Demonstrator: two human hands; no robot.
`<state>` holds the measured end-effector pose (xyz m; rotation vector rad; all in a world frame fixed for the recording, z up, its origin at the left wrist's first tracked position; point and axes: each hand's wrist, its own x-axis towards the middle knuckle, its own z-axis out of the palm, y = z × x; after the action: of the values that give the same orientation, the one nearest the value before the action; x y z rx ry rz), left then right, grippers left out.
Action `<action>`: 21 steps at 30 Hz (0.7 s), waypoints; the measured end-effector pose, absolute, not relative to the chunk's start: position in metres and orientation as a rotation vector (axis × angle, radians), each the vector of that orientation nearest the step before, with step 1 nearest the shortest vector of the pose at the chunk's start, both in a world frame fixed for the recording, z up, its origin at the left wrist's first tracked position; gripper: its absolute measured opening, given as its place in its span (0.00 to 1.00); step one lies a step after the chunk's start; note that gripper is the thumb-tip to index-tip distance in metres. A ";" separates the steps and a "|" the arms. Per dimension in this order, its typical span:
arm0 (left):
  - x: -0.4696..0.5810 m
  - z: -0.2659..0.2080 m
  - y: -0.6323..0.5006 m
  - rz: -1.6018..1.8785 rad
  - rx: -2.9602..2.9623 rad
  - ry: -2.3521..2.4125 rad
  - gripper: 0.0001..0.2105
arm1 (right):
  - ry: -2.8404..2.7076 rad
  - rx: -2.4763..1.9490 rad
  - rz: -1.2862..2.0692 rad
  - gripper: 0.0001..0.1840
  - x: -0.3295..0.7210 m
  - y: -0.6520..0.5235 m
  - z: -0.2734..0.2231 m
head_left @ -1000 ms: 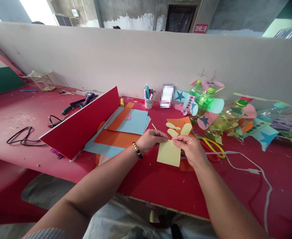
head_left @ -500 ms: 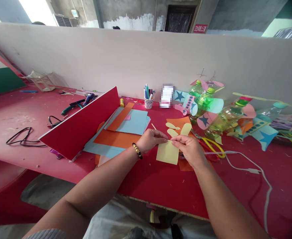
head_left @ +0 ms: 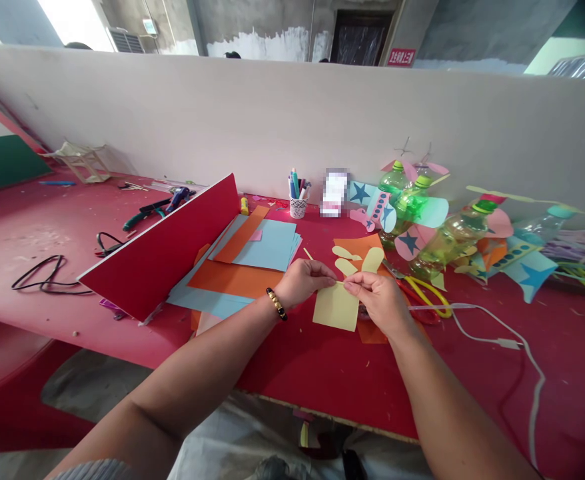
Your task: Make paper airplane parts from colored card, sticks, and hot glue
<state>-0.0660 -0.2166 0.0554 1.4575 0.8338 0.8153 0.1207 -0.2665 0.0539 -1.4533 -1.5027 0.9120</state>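
A small square of pale yellow paper (head_left: pixel 336 309) hangs between my two hands above the red tabletop. My left hand (head_left: pixel 305 281) pinches its upper left edge, thumb and fingers together. At the upper right edge, my right hand (head_left: pixel 378 297) pinches the same sheet. The top edge between the fingertips looks narrowly folded or rolled, though the fingers partly cover it. Just beyond the hands lie cut yellow petal-shaped pieces (head_left: pixel 373 259) on an orange sheet (head_left: pixel 352 244). Red-and-yellow-handled scissors (head_left: pixel 435 303) rest beside my right hand.
Blue paper sheets (head_left: pixel 272 243) and orange strips (head_left: pixel 235 277) are stacked at left, beside an upright red board (head_left: pixel 172 250). A pen cup (head_left: pixel 298 205) stands at the back. Bottle planes (head_left: pixel 452 240) and a white cable (head_left: pixel 510 343) occupy the right. Pliers (head_left: pixel 145 215) lie beyond the board.
Almost nothing differs. Both hands keep their pinch on the yellow paper in the same place, with only a very slight shift of the fingers.
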 end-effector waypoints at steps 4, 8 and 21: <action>-0.066 0.056 -0.216 0.780 1.541 0.885 0.13 | -1.501 -1.424 0.940 0.16 0.120 -0.268 0.054; -0.066 0.057 -0.218 0.774 1.610 0.899 0.12 | -1.483 -1.419 0.967 0.16 0.118 -0.268 0.053; -0.066 0.059 -0.219 0.807 1.688 0.903 0.11 | -1.387 -1.404 1.111 0.18 0.117 -0.269 0.053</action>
<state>-0.0658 -0.2195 0.0587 1.6879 0.9028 0.8070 0.1170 -0.2690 0.0530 -1.4036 -1.3871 1.1113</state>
